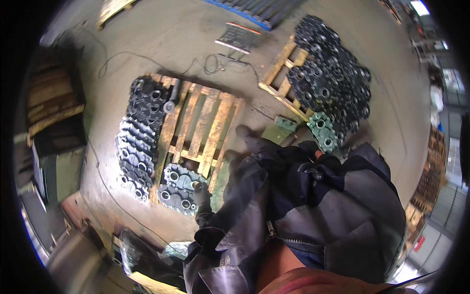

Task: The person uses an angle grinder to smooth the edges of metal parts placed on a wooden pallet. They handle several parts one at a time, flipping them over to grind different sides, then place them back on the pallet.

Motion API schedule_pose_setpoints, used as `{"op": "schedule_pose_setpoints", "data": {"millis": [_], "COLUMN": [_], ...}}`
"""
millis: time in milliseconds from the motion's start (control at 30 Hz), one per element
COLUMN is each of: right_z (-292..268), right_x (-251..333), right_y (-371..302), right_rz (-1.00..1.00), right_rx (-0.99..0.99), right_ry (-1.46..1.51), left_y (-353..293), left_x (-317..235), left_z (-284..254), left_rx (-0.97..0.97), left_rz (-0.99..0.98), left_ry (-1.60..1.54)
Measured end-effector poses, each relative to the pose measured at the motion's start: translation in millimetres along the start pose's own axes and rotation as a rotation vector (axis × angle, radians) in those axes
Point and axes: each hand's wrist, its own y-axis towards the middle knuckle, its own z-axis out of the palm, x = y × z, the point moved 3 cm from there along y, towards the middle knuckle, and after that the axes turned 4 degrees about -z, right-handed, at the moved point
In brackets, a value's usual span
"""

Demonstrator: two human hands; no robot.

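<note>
My left hand (201,194), in a dark glove, is at the right edge of a grey metal casting (180,177) with round holes, and its fingers look curled over that edge. A second grey casting (175,198) lies against the first, nearer me, on the front end of a wooden pallet (209,128). My right hand (309,146), also gloved, is close to a greenish casting (322,131) beside the big pile. Its fingers are mostly hidden by the sleeve and poor light, so whether it touches the casting is unclear.
Castings stand in a row (134,142) along the pallet's left side, with a dark cylindrical part (172,100) next to them. Black castings (330,78) are heaped on another pallet (279,73) at right. A cable (105,181) crosses the floor. Wooden crates (54,98) stand left.
</note>
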Motion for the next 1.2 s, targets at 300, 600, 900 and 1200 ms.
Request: {"op": "schedule_pose_setpoints", "data": {"millis": [300, 600, 900, 1200], "right_z": [-28.9, -91.3, -168.4, -188.8], "right_x": [-81.7, -129.0, -72.8, -67.4], "right_y": [-32.1, 38.4, 108.3, 183.6], "right_rz": [0.072, 0.033, 0.134, -0.521], "right_rx": [-0.066, -0.04, 0.054, 0.052], "right_ry": [0.181, 0.298, 0.824, 0.071], "left_y": [27.8, -17.6, -44.2, -17.0], "left_x": [-23.4, -181.0, -250.2, -301.5], "left_z": [31.2, 115.0, 146.8, 175.4], "left_rx": [0.19, 0.16, 0.107, 0.135], "left_rz": [0.06, 0.276, 0.105, 0.147], "left_ry": [0.306, 0.341, 0.399, 0.419]}}
